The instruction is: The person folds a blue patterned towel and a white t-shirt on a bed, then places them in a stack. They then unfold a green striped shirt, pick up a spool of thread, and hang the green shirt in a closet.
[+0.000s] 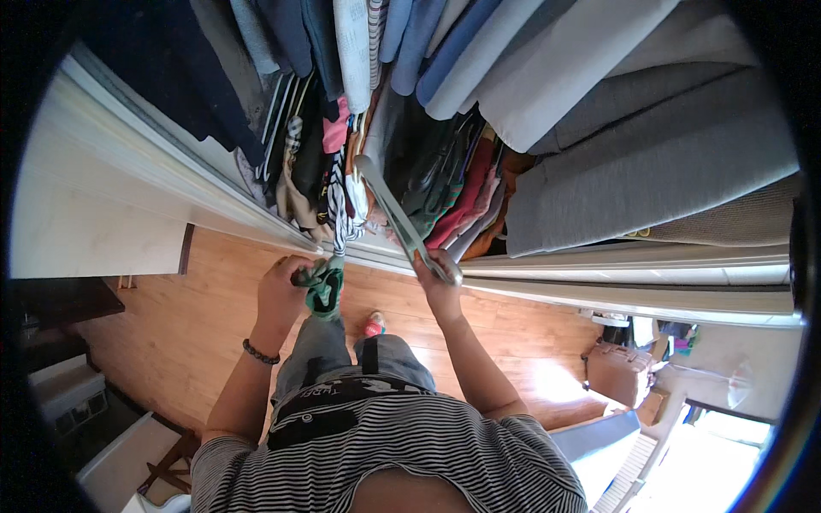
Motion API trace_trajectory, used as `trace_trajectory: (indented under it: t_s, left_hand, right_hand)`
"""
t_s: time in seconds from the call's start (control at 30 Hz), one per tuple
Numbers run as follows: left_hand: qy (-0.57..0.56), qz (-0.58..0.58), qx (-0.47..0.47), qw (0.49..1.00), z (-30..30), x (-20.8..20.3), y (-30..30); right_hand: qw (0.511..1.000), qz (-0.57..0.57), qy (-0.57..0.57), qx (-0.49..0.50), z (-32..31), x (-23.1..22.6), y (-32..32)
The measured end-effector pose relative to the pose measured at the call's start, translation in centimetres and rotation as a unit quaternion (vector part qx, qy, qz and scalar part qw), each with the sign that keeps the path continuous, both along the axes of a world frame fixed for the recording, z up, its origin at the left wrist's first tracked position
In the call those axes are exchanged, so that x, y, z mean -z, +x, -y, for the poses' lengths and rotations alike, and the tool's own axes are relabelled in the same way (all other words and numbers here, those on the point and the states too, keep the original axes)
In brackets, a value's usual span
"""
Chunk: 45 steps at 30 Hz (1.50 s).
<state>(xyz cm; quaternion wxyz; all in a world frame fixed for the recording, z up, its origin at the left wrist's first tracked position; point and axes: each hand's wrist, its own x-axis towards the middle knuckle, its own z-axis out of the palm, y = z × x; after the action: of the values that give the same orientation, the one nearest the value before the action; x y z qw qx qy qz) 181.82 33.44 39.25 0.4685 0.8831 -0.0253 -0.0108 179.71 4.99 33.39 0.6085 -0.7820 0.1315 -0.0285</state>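
Note:
My left hand point(289, 284) is closed on a bunched green garment point(325, 291), held in front of my thighs. My right hand point(438, 269) grips one end of a long, pale grey-green clothes hanger point(395, 214). Its far end reaches up to the clothes in the open wardrobe; no garment shows on it. Between my two hands, a black-and-white patterned cloth point(339, 205) hangs down from the rail area, its lower end close to the green garment. Whether the two cloths touch I cannot tell.
Several garments hang in the wardrobe, with shirts and grey jackets point(650, 154) above. A white sill point(530, 282) runs along its front. Wood floor point(222, 342) lies below. At the right stand a pinkish-brown suitcase point(617, 374) and a bright window point(718, 462); dark furniture is at left.

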Motion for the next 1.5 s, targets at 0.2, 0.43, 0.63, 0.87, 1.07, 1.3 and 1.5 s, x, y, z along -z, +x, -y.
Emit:
trace_trajectory:
  t_s: [0.2,0.43,0.63,0.87,1.07,1.3,1.5]
  left_hand:
    - [-0.151,-0.112,-0.002,0.982,-0.8,-1.5,0.6]
    - [-0.054,-0.061,0.1,0.992,1.0,-6.7,1.5]
    - [-0.228,-0.235,0.14,0.934,0.7,-9.9,2.3]
    - [-0.316,-0.205,0.045,0.925,-2.7,-11.0,2.8]
    - [0.04,0.005,0.042,0.998,-3.5,-5.5,4.6]
    - [0.282,0.13,0.076,0.948,2.7,-3.9,4.4]
    - [0.079,0.059,0.262,0.96,5.3,0.8,6.3]
  right_hand:
    - [0.984,0.053,0.164,-0.044,1.1,-3.8,-1.5]
    - [0.771,0.141,0.566,-0.254,-0.9,-8.9,1.7]
    - [0.767,0.134,0.435,-0.452,-4.9,-10.1,5.9]
    - [0.91,0.038,0.131,-0.391,0.3,-5.8,5.8]
    - [0.95,-0.03,-0.126,-0.284,2.9,-3.2,3.5]
    - [0.916,0.101,-0.275,-0.274,1.7,-8.0,2.5]
    - [0.94,0.047,-0.243,-0.236,0.7,-3.7,0.6]
